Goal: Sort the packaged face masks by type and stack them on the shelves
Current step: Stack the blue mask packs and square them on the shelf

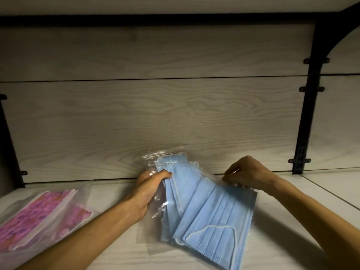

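On shelf (282, 221), we fanned blue packs (210, 207) to square stack. Left hand (150, 189) closed round upper packs; right hand (247, 173) pinched top pack's corner. Pink packs (37, 213) lay apart, far left.

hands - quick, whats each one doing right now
Left hand: closed on the fanned blue mask packets, gripping their left edge.
Right hand: fingertips pinched on the top corner of the frontmost blue packet.

I seem to be at a shop or stockroom shelf (292, 221): black slotted upright (301, 152) beyond my hands, packaged masks (210, 211) stacked for sorting.
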